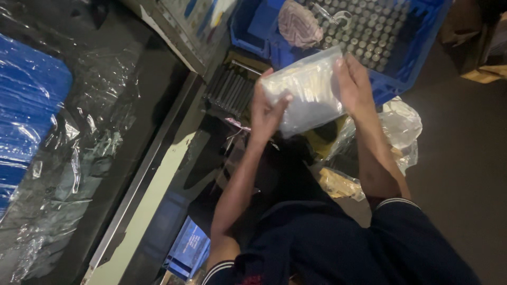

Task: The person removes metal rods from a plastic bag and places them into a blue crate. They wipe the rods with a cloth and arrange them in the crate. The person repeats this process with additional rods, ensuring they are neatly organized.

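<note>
I note crinkled clear plastic sheeting [79, 153] at left. My left hand [265, 113] and right hand [353, 84] hold a soft, translucent rectangular pouch [309, 95] between them, fingers clamped on its edges, before a rigid blue crate [417, 47] of small cylinders.

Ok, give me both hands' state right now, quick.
Left hand: closed on the clear plastic bag, gripping its left edge.
Right hand: closed on the same bag's right edge.
</note>
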